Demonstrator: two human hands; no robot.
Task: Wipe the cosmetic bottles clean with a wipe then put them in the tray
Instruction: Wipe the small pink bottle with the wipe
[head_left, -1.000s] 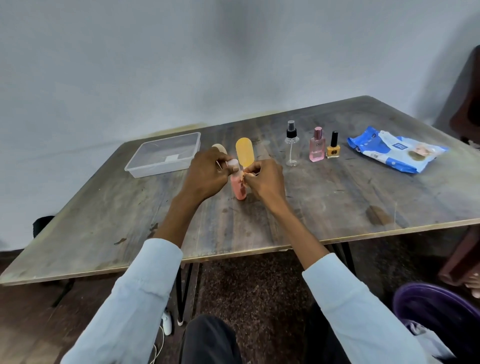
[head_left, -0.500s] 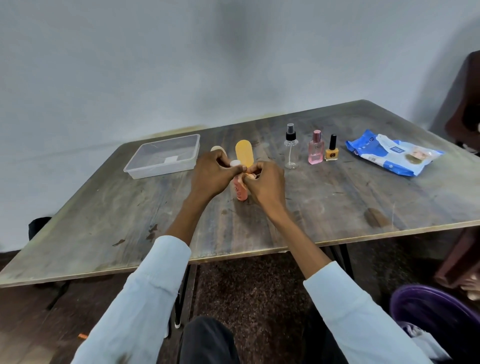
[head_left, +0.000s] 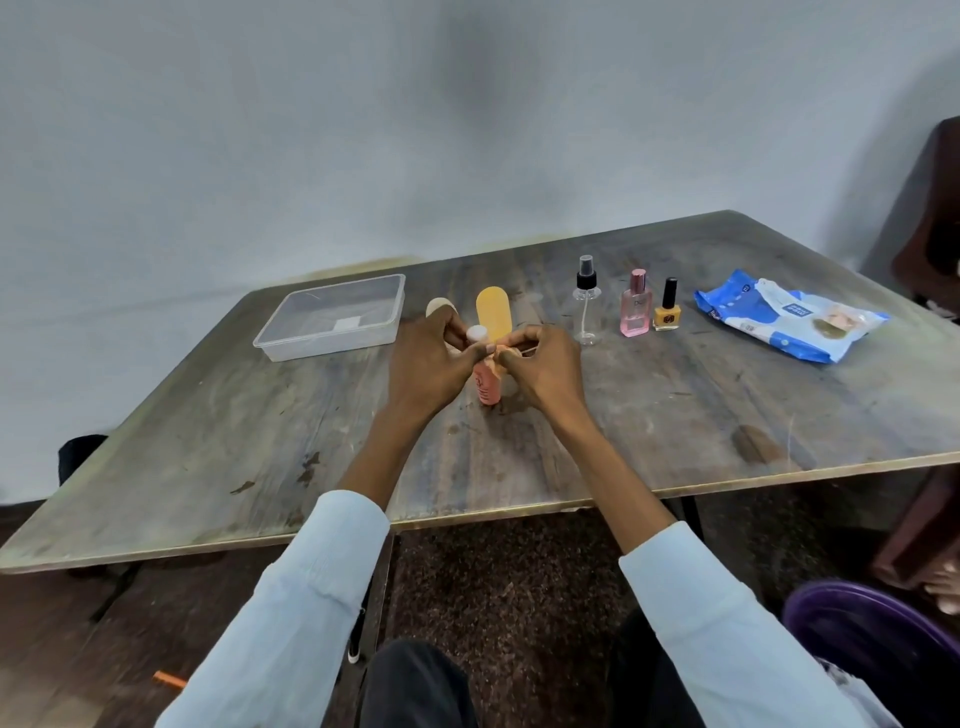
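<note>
Both hands (head_left: 431, 358) (head_left: 545, 364) hold the upright pink bottle (head_left: 487, 385), cap up.

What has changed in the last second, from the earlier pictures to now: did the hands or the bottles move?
Almost nothing. The left hand and right hand stay together around the small pink bottle with a white cap, fingers shifting only slightly. The clear plastic tray, the clear spray bottle, the pink perfume bottle and the yellow nail polish bottle stand unchanged.

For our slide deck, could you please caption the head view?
Both hands, left and right, hold a pink bottle upright on the table, tray empty.
</note>
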